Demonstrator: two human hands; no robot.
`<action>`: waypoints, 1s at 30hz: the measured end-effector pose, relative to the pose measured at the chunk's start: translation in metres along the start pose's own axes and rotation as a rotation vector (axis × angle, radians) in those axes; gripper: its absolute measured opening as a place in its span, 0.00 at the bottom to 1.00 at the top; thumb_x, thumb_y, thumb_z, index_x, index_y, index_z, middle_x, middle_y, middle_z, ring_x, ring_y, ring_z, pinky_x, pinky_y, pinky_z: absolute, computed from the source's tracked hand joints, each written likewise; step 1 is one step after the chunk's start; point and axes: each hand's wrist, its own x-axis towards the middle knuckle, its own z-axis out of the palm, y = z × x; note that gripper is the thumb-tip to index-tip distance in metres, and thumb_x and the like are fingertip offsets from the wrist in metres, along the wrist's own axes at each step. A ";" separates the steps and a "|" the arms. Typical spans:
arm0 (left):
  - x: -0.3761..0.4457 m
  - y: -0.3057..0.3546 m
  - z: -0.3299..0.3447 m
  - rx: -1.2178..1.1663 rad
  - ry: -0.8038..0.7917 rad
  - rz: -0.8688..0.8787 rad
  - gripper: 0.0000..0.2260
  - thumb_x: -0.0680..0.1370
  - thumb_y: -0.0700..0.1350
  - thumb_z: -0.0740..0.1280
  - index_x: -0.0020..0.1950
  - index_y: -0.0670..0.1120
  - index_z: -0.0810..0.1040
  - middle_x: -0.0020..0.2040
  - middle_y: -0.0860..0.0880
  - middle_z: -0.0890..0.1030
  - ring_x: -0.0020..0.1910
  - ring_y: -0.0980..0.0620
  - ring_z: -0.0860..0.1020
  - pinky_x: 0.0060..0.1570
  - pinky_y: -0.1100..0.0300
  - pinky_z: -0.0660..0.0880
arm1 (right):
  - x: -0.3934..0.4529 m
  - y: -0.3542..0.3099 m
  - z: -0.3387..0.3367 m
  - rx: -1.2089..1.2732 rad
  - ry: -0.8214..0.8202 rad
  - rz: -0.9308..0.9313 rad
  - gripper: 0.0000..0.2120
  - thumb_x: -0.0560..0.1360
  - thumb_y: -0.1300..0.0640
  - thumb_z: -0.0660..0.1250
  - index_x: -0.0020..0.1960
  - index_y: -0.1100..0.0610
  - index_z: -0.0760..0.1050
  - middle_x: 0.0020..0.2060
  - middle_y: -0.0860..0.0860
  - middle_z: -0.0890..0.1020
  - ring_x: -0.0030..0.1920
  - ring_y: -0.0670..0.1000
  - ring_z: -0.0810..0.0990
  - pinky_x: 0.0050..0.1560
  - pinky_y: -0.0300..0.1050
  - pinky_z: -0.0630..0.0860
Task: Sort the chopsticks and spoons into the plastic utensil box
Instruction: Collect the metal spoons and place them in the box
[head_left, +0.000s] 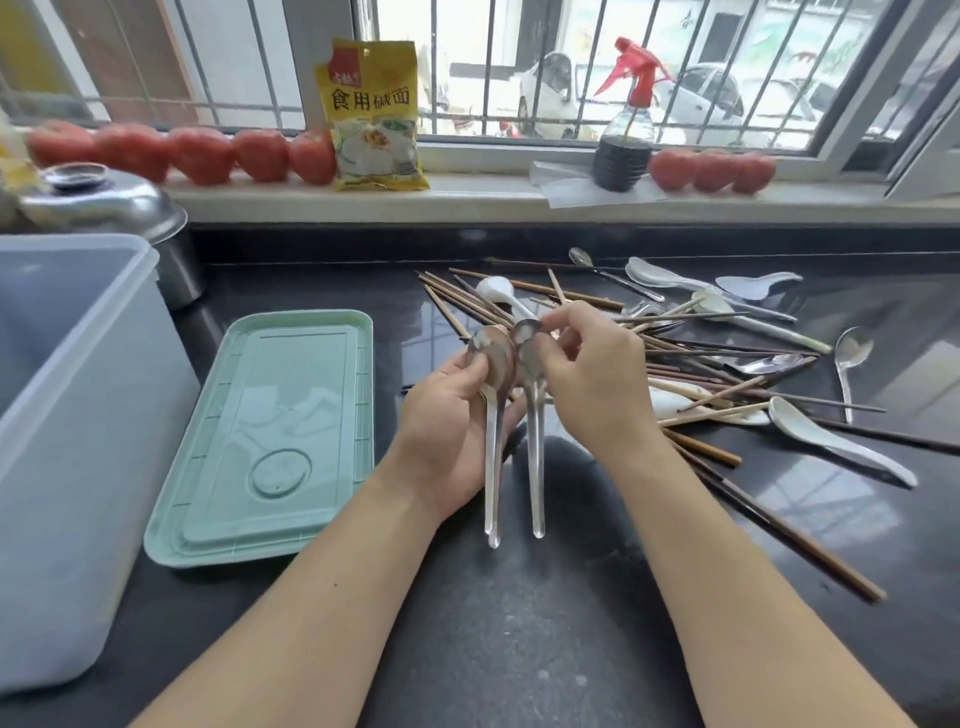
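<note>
Left hand (449, 415) curled round a metal spoon (492, 395), bowl up, handle hanging toward the near edge. Right hand (592, 374) pinches the bowl of a second metal spoon (532, 415), held just beside the first, handles side by side.

Loose pile of chopsticks (691, 374) and white and metal spoons (831, 441) spread on the dark counter (519, 623), right of the hands.

Green lid (275, 436) lies flat on the counter, left of the hands. Translucent plastic box (78, 415) at far left; contents cannot be made out.

Windowsill: tomatoes (202, 153), yellow packet (374, 114), spray bottle (626, 124)
</note>
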 end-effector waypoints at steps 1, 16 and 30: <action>0.000 -0.003 0.001 0.015 -0.008 -0.017 0.16 0.88 0.41 0.52 0.67 0.38 0.76 0.63 0.40 0.83 0.63 0.42 0.80 0.72 0.43 0.69 | -0.002 -0.002 0.004 0.032 -0.026 -0.003 0.03 0.79 0.58 0.69 0.51 0.54 0.81 0.33 0.44 0.79 0.34 0.43 0.79 0.38 0.39 0.76; 0.004 -0.005 0.003 0.073 0.087 0.063 0.14 0.89 0.43 0.53 0.64 0.41 0.77 0.53 0.41 0.86 0.50 0.47 0.85 0.47 0.49 0.84 | -0.011 -0.005 0.003 0.152 -0.166 0.090 0.14 0.81 0.57 0.61 0.64 0.50 0.79 0.41 0.49 0.86 0.40 0.47 0.86 0.47 0.48 0.84; 0.012 -0.006 0.002 0.004 0.164 0.020 0.09 0.88 0.44 0.55 0.62 0.46 0.74 0.40 0.46 0.73 0.30 0.54 0.66 0.31 0.61 0.65 | 0.108 0.096 -0.066 -0.764 -0.200 0.742 0.24 0.78 0.44 0.60 0.69 0.55 0.74 0.69 0.58 0.73 0.71 0.63 0.65 0.69 0.60 0.61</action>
